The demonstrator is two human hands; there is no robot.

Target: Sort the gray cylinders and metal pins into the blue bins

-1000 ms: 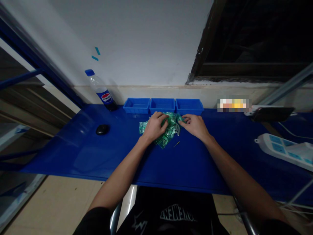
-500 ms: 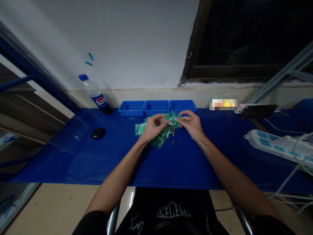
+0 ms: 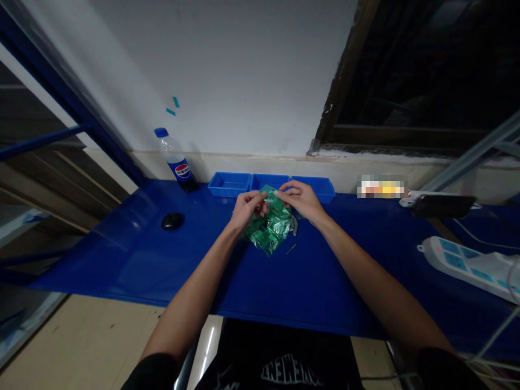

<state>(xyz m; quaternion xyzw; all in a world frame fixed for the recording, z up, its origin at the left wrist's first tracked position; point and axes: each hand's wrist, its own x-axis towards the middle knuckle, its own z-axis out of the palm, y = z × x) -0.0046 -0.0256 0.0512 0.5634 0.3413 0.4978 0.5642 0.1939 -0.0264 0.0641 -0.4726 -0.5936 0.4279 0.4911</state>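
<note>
Both hands hold a small green plastic bag (image 3: pixel 271 196) between them, just in front of the blue bins. My left hand (image 3: pixel 247 208) pinches its left edge with thumb and fingers. On the bag's other side, my right hand (image 3: pixel 299 199) grips it between thumb and fingertips. Below them a pile of green bags (image 3: pixel 270 233) lies on the blue table (image 3: pixel 162 265), partly hidden by my left hand. Small grey metal pieces (image 3: pixel 294 226) show at the pile's right edge. A thin brass-coloured piece (image 3: pixel 291 249) lies nearer to me.
Three blue bins (image 3: pixel 229 185) stand in a row along the wall. To the left are a cola bottle (image 3: pixel 181 168) and a black mouse (image 3: pixel 173 221). At the right, a phone (image 3: pixel 442 206) leans near a white power strip (image 3: pixel 467 265) with cables.
The view has shifted, so the table items appear farther right. Both hands have moved left relative to the bins, with the bag still between them.
</note>
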